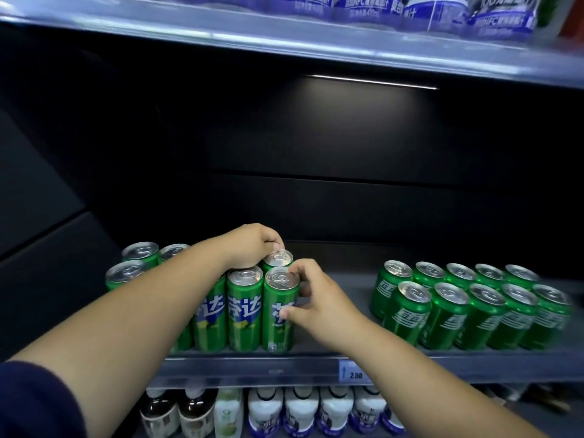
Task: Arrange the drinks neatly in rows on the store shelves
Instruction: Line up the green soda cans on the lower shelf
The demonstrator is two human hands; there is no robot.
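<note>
Several tall green cans stand in a block on the left of the middle shelf [252, 363]. My right hand [311, 298] grips the front right can [279, 314] of that block, thumb on its label and fingers curled round its top rim. My left hand [252, 246] reaches over the block and its curled fingertips pinch the rim of the can behind [278, 259]. A second group of green cans [467, 308] stands in two rows on the right of the same shelf.
A bare gap of shelf lies between the two can groups. A price tag [354, 371] reading 2.50 sits on the shelf edge. White and dark bottles [300, 409] fill the shelf below; blue-labelled bottles [442, 11] stand on the shelf above.
</note>
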